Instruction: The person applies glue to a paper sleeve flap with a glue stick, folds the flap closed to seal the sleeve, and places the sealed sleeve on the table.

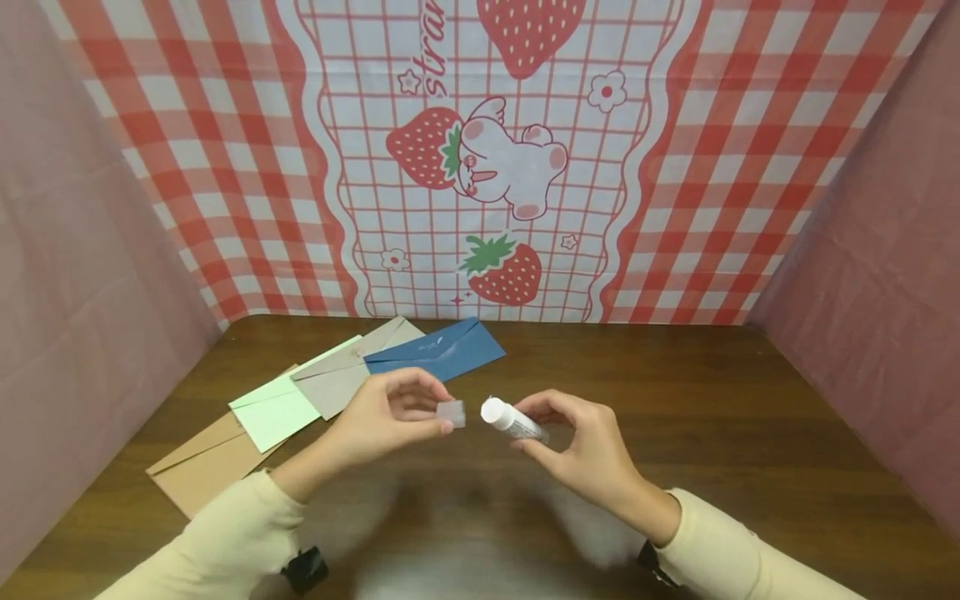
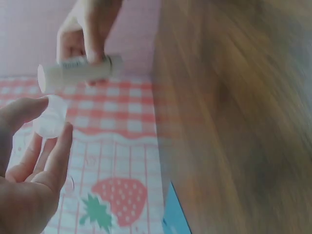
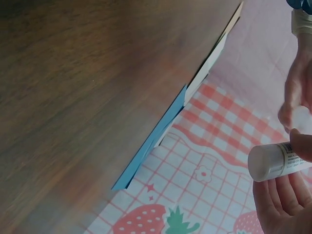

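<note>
Between finger and thumb, my left hand (image 1: 375, 421) pinches a small translucent cap (image 1: 451, 413). My right hand (image 1: 588, 446) grips a white glue stick (image 1: 516, 419), a short tube with print on its side. In the head view the stick's white end points left towards the cap, and a small gap separates the two. The left wrist view shows the cap (image 2: 50, 117) just below the end of the glue stick (image 2: 75, 75). In the right wrist view the thumb lies over the printed part of the glue stick (image 3: 275, 161). Both hands are above the table.
Several envelopes overlap on the left of the brown wooden table (image 1: 712, 450): a brown one (image 1: 206, 467), a light green one (image 1: 277, 408), a grey one (image 1: 330, 379) and a blue one (image 1: 450, 348). A strawberry-patterned cloth (image 1: 637, 208) hangs behind, with pink cloth at both sides.
</note>
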Action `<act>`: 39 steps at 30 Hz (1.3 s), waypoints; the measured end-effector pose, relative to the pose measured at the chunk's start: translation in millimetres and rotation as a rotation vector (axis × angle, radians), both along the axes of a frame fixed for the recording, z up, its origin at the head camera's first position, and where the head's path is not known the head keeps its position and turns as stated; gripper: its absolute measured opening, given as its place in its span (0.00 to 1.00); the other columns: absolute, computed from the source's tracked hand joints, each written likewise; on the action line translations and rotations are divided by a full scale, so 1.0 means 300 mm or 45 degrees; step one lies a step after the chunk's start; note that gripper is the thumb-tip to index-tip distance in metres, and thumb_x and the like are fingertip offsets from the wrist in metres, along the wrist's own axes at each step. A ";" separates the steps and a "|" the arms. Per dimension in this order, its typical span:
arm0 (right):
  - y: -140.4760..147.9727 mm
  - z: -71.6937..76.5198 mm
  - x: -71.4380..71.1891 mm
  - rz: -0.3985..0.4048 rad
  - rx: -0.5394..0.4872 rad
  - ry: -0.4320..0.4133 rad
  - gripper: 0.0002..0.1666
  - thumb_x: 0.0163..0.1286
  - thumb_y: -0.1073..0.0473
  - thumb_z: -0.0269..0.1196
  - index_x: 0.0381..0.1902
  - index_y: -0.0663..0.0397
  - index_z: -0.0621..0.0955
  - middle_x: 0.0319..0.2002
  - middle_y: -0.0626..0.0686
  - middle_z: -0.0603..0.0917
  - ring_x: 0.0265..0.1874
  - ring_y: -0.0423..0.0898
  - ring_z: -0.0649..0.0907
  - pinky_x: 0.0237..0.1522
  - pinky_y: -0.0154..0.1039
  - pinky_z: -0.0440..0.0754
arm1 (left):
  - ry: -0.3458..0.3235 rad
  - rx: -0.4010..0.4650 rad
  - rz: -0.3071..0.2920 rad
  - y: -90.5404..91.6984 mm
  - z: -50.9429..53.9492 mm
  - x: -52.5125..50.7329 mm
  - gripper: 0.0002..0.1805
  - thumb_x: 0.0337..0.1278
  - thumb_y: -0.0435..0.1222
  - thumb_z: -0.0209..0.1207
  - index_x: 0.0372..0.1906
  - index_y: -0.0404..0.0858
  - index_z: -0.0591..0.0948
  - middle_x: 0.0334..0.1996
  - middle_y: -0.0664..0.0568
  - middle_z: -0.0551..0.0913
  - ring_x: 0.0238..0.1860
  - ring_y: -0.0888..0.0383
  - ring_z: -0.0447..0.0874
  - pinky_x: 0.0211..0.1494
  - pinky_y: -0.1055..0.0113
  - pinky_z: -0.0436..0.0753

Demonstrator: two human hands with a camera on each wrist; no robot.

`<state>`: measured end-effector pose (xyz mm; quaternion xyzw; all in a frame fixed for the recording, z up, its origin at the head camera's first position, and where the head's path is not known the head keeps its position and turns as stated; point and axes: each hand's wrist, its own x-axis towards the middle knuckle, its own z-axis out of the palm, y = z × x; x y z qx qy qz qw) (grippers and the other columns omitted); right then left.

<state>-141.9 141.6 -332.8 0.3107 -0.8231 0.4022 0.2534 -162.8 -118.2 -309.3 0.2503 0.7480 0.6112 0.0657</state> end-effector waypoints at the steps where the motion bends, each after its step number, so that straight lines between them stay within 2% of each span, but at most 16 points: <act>1: -0.003 0.000 0.000 0.014 0.000 -0.004 0.20 0.44 0.67 0.77 0.37 0.50 0.83 0.33 0.46 0.88 0.32 0.35 0.85 0.36 0.34 0.86 | -0.014 0.036 -0.014 0.012 0.007 0.006 0.18 0.46 0.25 0.68 0.43 0.23 0.77 0.39 0.44 0.85 0.43 0.61 0.86 0.49 0.66 0.85; 5: -0.012 0.002 0.002 0.052 0.000 -0.018 0.19 0.46 0.67 0.76 0.38 0.51 0.83 0.33 0.47 0.88 0.34 0.36 0.85 0.37 0.37 0.86 | -0.019 0.099 -0.044 0.044 0.019 0.020 0.18 0.46 0.25 0.67 0.44 0.23 0.77 0.43 0.36 0.84 0.42 0.65 0.85 0.49 0.66 0.85; 8: -0.013 0.005 0.001 0.053 0.011 -0.015 0.19 0.46 0.67 0.76 0.38 0.51 0.83 0.33 0.46 0.88 0.34 0.36 0.85 0.38 0.35 0.86 | -0.007 0.124 -0.037 0.058 0.025 0.026 0.18 0.46 0.25 0.67 0.44 0.23 0.77 0.45 0.31 0.82 0.43 0.65 0.85 0.49 0.66 0.85; 14: -0.013 0.013 0.001 0.030 0.046 0.047 0.21 0.45 0.69 0.75 0.38 0.49 0.85 0.34 0.45 0.88 0.35 0.37 0.85 0.37 0.35 0.85 | 0.083 0.159 -0.026 0.069 0.030 0.031 0.17 0.45 0.25 0.68 0.43 0.25 0.78 0.44 0.31 0.82 0.42 0.64 0.86 0.48 0.64 0.86; 19: -0.013 0.014 0.002 0.013 0.067 0.064 0.20 0.44 0.68 0.76 0.38 0.48 0.86 0.34 0.44 0.88 0.34 0.37 0.84 0.36 0.32 0.83 | 0.199 0.099 0.040 0.076 0.031 0.037 0.16 0.44 0.26 0.70 0.42 0.30 0.81 0.42 0.36 0.85 0.41 0.65 0.87 0.46 0.66 0.86; 22: -0.018 0.010 0.003 0.034 0.055 0.023 0.19 0.46 0.67 0.76 0.38 0.49 0.86 0.34 0.45 0.88 0.33 0.36 0.84 0.35 0.29 0.83 | 0.272 0.042 0.089 0.081 0.025 0.042 0.16 0.43 0.28 0.71 0.41 0.34 0.82 0.41 0.41 0.86 0.41 0.63 0.87 0.45 0.68 0.86; 26: -0.034 0.002 0.006 0.084 0.026 -0.073 0.17 0.48 0.65 0.75 0.38 0.53 0.85 0.33 0.48 0.88 0.31 0.34 0.83 0.34 0.30 0.84 | 0.367 0.008 0.114 0.089 0.012 0.048 0.16 0.43 0.29 0.71 0.40 0.35 0.81 0.40 0.43 0.86 0.40 0.60 0.88 0.43 0.69 0.86; 29: -0.044 -0.004 0.005 0.118 0.024 -0.144 0.17 0.49 0.64 0.75 0.39 0.55 0.84 0.34 0.49 0.88 0.31 0.35 0.84 0.35 0.31 0.84 | 0.391 0.000 0.126 0.088 0.002 0.046 0.15 0.44 0.30 0.71 0.40 0.35 0.82 0.40 0.44 0.86 0.40 0.60 0.88 0.43 0.69 0.86; 32: -0.043 -0.011 0.000 0.123 0.059 -0.187 0.23 0.49 0.63 0.75 0.44 0.59 0.83 0.39 0.52 0.89 0.37 0.41 0.87 0.41 0.34 0.85 | 0.371 -0.028 0.149 0.077 0.000 0.029 0.14 0.44 0.30 0.71 0.39 0.35 0.82 0.39 0.44 0.86 0.39 0.59 0.87 0.43 0.69 0.86; 34: -0.034 -0.017 -0.005 0.096 0.104 -0.210 0.28 0.49 0.61 0.76 0.49 0.61 0.82 0.44 0.55 0.88 0.42 0.46 0.87 0.45 0.37 0.85 | 0.387 -0.082 0.184 0.063 -0.004 0.004 0.14 0.44 0.31 0.71 0.39 0.35 0.83 0.38 0.45 0.87 0.39 0.59 0.87 0.44 0.69 0.86; 37: -0.010 -0.027 -0.009 0.029 0.181 -0.249 0.32 0.49 0.58 0.76 0.53 0.61 0.80 0.48 0.56 0.86 0.47 0.51 0.86 0.50 0.41 0.84 | 0.470 -0.219 0.248 0.035 -0.018 -0.043 0.13 0.44 0.30 0.71 0.38 0.35 0.84 0.35 0.47 0.87 0.37 0.57 0.87 0.43 0.67 0.86; 39: 0.008 -0.033 -0.005 0.003 0.215 -0.288 0.31 0.51 0.56 0.75 0.53 0.59 0.80 0.49 0.55 0.86 0.48 0.51 0.86 0.51 0.43 0.83 | 0.539 -0.326 0.289 0.013 -0.037 -0.073 0.12 0.43 0.30 0.71 0.38 0.34 0.84 0.34 0.47 0.88 0.36 0.56 0.87 0.42 0.65 0.86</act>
